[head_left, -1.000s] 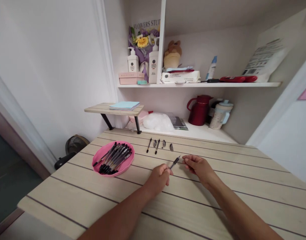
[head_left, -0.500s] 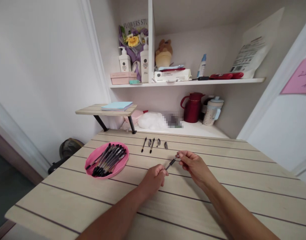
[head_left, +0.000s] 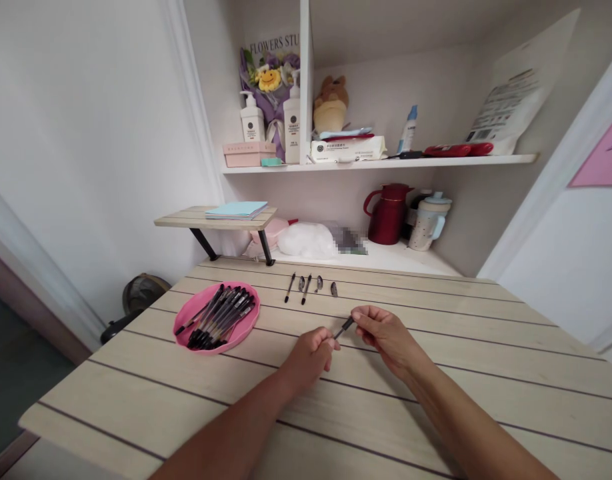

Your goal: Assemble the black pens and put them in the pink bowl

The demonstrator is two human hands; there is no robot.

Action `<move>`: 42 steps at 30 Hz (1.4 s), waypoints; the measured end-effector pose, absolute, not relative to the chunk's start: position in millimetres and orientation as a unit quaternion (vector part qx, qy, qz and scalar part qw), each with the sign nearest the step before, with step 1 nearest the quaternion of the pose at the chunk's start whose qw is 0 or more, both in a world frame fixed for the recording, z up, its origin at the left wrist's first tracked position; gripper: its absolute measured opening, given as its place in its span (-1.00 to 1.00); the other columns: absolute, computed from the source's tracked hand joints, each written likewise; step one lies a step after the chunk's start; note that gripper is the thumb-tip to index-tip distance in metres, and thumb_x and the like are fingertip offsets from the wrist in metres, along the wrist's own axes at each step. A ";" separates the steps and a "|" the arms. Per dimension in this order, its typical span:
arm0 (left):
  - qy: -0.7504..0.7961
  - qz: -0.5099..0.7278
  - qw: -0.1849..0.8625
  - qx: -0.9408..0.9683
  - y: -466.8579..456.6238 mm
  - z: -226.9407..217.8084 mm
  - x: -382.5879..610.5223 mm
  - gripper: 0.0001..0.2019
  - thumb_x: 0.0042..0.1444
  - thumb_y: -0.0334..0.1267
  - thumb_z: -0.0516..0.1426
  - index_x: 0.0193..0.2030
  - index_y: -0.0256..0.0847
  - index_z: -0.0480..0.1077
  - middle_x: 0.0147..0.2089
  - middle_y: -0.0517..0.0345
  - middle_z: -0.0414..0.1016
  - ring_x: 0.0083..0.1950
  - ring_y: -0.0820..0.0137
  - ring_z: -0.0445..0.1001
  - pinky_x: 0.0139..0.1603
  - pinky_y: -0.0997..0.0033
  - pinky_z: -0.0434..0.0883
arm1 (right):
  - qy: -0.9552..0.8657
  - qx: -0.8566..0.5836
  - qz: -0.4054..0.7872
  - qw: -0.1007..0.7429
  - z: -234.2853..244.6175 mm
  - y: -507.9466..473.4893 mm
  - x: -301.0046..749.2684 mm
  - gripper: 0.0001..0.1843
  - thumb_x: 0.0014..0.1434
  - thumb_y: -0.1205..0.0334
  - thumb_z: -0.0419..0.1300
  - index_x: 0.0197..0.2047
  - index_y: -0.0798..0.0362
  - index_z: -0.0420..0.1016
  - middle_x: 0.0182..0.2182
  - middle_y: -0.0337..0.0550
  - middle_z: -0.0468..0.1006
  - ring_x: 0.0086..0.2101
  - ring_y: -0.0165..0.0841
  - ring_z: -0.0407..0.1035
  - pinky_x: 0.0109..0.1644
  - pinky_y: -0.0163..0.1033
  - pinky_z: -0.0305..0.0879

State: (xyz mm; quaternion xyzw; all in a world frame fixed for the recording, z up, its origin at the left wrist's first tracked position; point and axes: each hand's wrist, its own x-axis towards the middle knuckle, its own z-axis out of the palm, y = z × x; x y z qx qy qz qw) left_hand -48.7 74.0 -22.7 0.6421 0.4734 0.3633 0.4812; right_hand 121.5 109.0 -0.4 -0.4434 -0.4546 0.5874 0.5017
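Observation:
Closed around one end of a pen [head_left: 344, 327] is my left hand [head_left: 311, 350]. The pen slants up to the right above the table, its dark grip section showing between the hands. At its upper end my right hand [head_left: 383, 333] pinches with thumb and finger; those fingertips hide the tip. Beyond the hands, two pens [head_left: 290, 288] lie on the table, with three small dark oval pieces [head_left: 334, 289] beside and between them. To the left, a pink tray [head_left: 256, 320] holds many black pens [head_left: 221, 317] in a pile.
The slatted wooden table [head_left: 411, 427] reaches back to a white shelf unit. A small raised stand [head_left: 186, 219] with blue paper [head_left: 236, 211] stands at the back left. Behind are a white plastic bag [head_left: 306, 240], a red jug [head_left: 387, 213] and a pale cup [head_left: 429, 223].
My right fingertips have closed in on the pen's upper end, covering the tip that showed before. My left hand keeps its hold. The view has shifted slightly.

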 end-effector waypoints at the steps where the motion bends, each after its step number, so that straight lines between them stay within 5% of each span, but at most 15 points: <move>1: 0.468 0.366 0.486 0.641 73.8 -22.9 -48.5 -0.81 0.08 -0.21 -0.07 -0.37 -0.24 0.30 -0.65 0.31 0.21 -0.58 0.53 0.13 -0.53 0.54 0.07 | -0.459 -0.441 0.587 0.501 0.1 108.6 121.9 -0.67 -0.23 0.06 0.36 -0.51 0.13 0.42 -0.68 -0.31 0.32 -0.64 -0.55 0.11 -0.62 -0.41 -0.08; 8: 0.446 0.374 0.539 0.609 71.8 -20.6 -46.8 -0.81 0.09 -0.19 -0.06 -0.33 -0.25 0.28 -0.65 0.34 0.19 -0.64 0.57 0.02 -0.55 0.55 0.02 | -0.445 -0.377 0.632 0.510 8.2 106.7 131.7 -0.60 -0.14 0.04 0.32 -0.22 0.05 0.51 -0.25 -0.10 0.51 -0.38 -0.40 0.33 -0.41 -0.35 0.18; 16: 0.433 0.371 0.530 0.627 72.8 -23.2 -47.9 -0.79 0.11 -0.17 -0.06 -0.32 -0.26 0.28 -0.64 0.34 0.20 -0.61 0.56 0.07 -0.53 0.55 0.05 | -0.455 -0.400 0.604 0.518 1.6 107.4 126.0 -0.71 -0.22 0.06 0.37 -0.50 0.09 0.49 -0.55 -0.20 0.48 -0.52 -0.44 0.26 -0.47 -0.32 0.12; 21: 0.431 0.375 0.525 0.631 74.1 -27.4 -48.4 -0.79 0.12 -0.19 -0.08 -0.32 -0.26 0.29 -0.63 0.33 0.21 -0.60 0.56 0.08 -0.51 0.55 0.06 | -0.446 -0.363 0.634 0.517 0.7 107.0 127.3 -0.67 -0.18 0.05 0.35 -0.33 0.04 0.53 -0.31 -0.12 0.52 -0.39 -0.36 0.33 -0.36 -0.27 0.21; 25: 0.428 0.380 0.520 0.634 74.5 -28.4 -48.5 -0.78 0.13 -0.18 -0.08 -0.33 -0.26 0.29 -0.64 0.33 0.21 -0.59 0.55 0.10 -0.49 0.54 0.07 | -0.454 -0.401 0.598 0.525 -1.9 108.2 127.6 -0.76 -0.19 0.11 0.37 -0.47 0.07 0.51 -0.47 -0.19 0.50 -0.44 -0.42 0.29 -0.37 -0.31 0.18; 30: 0.432 0.371 0.521 0.636 74.0 -26.5 -48.3 -0.78 0.12 -0.18 -0.08 -0.33 -0.26 0.29 -0.64 0.33 0.21 -0.60 0.55 0.10 -0.49 0.54 0.08 | -0.454 -0.363 0.640 0.503 -0.9 107.7 127.9 -0.69 -0.18 0.09 0.36 -0.34 0.04 0.52 -0.34 -0.16 0.52 -0.38 -0.38 0.33 -0.32 -0.28 0.21; 34: 0.430 0.374 0.518 0.637 74.3 -26.9 -47.6 -0.79 0.12 -0.19 -0.08 -0.33 -0.26 0.29 -0.65 0.33 0.20 -0.59 0.55 0.10 -0.50 0.54 0.07 | -0.468 -0.403 0.600 0.508 -1.2 108.0 127.3 -0.74 -0.21 0.10 0.38 -0.49 0.07 0.49 -0.50 -0.21 0.49 -0.45 -0.43 0.29 -0.36 -0.31 0.19; 39: 0.429 0.372 0.521 0.637 75.7 -28.2 -48.2 -0.79 0.12 -0.20 -0.08 -0.33 -0.26 0.29 -0.65 0.34 0.21 -0.60 0.56 0.09 -0.50 0.54 0.07 | -0.465 -0.363 0.641 0.492 -1.1 107.5 127.1 -0.68 -0.16 0.06 0.34 -0.32 0.04 0.51 -0.29 -0.11 0.52 -0.33 -0.34 0.35 -0.28 -0.25 0.25; 42: 0.429 0.369 0.519 0.641 76.1 -29.4 -48.5 -0.78 0.12 -0.19 -0.08 -0.33 -0.26 0.29 -0.64 0.32 0.22 -0.59 0.55 0.11 -0.51 0.54 0.07 | -0.473 -0.397 0.605 0.503 -2.1 108.1 127.7 -0.73 -0.20 0.08 0.37 -0.45 0.07 0.49 -0.41 -0.14 0.52 -0.40 -0.37 0.33 -0.31 -0.27 0.25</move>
